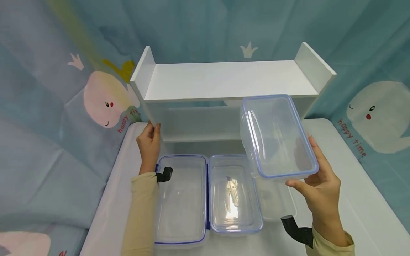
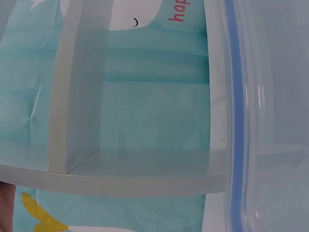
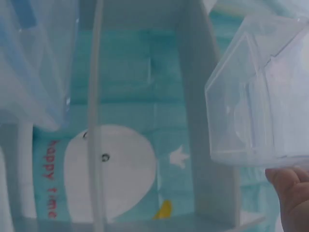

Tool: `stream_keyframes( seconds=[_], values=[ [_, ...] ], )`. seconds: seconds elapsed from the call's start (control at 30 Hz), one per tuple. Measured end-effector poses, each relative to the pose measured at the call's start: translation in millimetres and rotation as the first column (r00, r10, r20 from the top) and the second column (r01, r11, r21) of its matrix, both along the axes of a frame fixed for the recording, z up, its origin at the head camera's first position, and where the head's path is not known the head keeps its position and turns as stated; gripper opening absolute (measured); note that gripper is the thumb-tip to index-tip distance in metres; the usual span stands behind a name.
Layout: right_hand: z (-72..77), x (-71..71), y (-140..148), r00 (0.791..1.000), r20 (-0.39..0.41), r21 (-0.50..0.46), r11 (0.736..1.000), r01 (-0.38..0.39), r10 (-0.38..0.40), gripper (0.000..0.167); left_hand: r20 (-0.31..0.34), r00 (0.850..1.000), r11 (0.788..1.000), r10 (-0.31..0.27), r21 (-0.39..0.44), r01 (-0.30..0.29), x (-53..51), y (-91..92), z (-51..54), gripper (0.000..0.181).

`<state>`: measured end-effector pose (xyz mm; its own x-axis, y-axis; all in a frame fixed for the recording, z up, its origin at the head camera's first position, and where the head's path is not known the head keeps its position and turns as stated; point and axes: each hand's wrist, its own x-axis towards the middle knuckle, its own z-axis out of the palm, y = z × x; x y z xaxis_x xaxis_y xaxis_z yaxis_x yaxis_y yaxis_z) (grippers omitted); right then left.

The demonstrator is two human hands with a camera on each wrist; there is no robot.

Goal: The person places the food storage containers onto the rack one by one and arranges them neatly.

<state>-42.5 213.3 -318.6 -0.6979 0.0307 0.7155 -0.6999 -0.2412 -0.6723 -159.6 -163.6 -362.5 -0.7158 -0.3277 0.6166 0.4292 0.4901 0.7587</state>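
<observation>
Smooth, glossy clear-plastic boxes [image 1: 278,137], smooth matt shelf unit [image 1: 224,81], matt cloth sleeves [image 1: 141,213], creased cloth-like backdrop [image 1: 198,28]

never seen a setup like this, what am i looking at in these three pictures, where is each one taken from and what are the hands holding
There is no machine here: a person works with two bare hands. The widest picture comes from a camera on the head, looking forward and down. The other two come from cameras worn on the wrists, so the shelf looks turned there.

The right hand holds up a clear plastic box with a light blue rim. The left hand grips the left side of a white shelf unit. On the white table are a clear box with a dark blue rim, another light-blue-rimmed box, and a clear container partly hidden by the held box.
</observation>
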Motion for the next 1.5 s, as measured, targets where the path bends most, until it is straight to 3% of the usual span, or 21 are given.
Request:
stream_keyframes(
  seconds=[0.17, 0.43, 0.6, 0.83, 1.07, 1.37, 1.5],
  values=[
    [17.7, -3.8, -13.0, 1.000, -0.008, -0.016, 1.000, -0.002, 0.002, 0.090, -0.014, 1.000, 1.000, 0.007, -0.019, -0.007, -11.4, -6.9, -17.4, 0.024],
    [40.9, -13.1, -36.6, 0.999, -0.038, -0.031, 0.999, 0.010, -0.011, 0.091, 0.003, 1.000, 1.000, -0.007, -0.010, 0.007, -8.9, -6.1, -14.1, 0.027],
    [47.2, -19.0, -50.7, 0.999, -0.034, -0.030, 0.999, 0.041, -0.042, 0.091, -0.010, 1.000, 0.999, 0.021, -0.041, -0.022, -8.8, -7.4, -13.4, 0.024],
    [58.2, -42.9, -72.5, 0.998, 0.015, -0.025, 0.998, 0.062, -0.061, 0.095, -0.039, 0.999, 0.998, 0.026, -0.056, -0.028, -11.3, -9.2, -13.7, 0.018],
    [65.7, -58.9, -84.6, 0.992, 0.082, 0.066, 0.994, 0.093, -0.098, 0.097, -0.026, 0.999, 0.998, 0.022, -0.063, -0.023, -10.1, -8.5, -12.8, 0.019],
    [84.7, -76.4, -98.7, 0.972, 0.208, 0.129, 0.988, 0.087, -0.113, 0.089, -0.010, 1.000, 0.998, 0.025, -0.054, -0.025, -10.0, -8.7, -15.8, 0.022],
    [93.4, -84.5, -102.8, 0.963, 0.253, 0.154, 0.987, 0.051, -0.089, 0.095, -0.016, 1.000, 0.999, 0.016, -0.046, -0.017, -10.3, -9.3, -16.4, 0.024]
  ],
)
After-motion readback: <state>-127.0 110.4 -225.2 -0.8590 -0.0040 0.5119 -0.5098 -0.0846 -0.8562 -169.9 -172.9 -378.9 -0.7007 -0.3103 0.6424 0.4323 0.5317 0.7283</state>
